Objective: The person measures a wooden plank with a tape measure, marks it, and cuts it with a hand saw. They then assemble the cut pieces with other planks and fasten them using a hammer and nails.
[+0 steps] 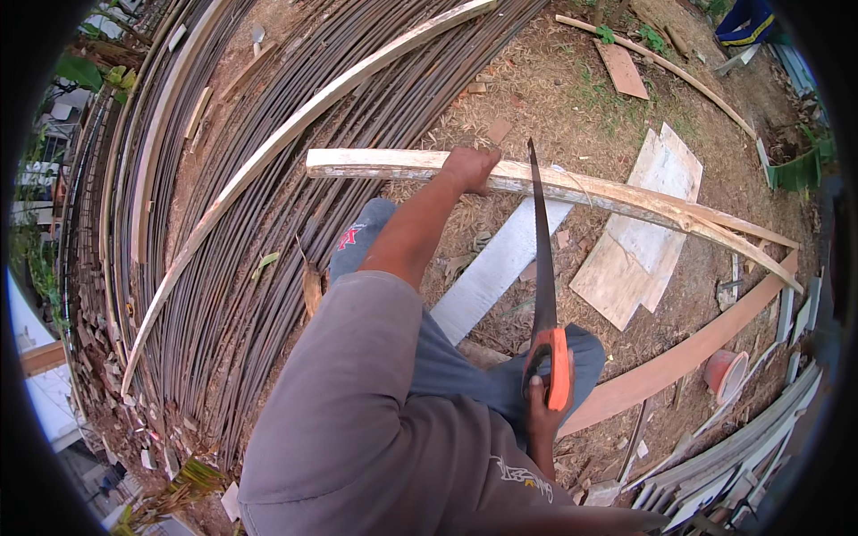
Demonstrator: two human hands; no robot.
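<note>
My left hand [472, 170] is closed over the top of a long wooden beam [380, 162], which runs across in front of me from left to right. In my right hand [543, 409] is a handsaw, gripped by its orange and black handle [559, 368]. The saw's dark blade [544, 259] points away from me and crosses the beam a short way right of my left hand. Whether its teeth touch the wood I cannot tell. Toward the right the beam meets a second wooden strip [755, 228]. A pale flat board [505, 263] lies on the ground below the beam.
Long bundled steel rods [295, 205] cover the left side, with a long pale timber [268, 152] across them. Pale plywood pieces [639, 232] lie to the right. A brown plank [670, 357], a reddish bucket [726, 373] and stacked strips [742, 447] are at the lower right.
</note>
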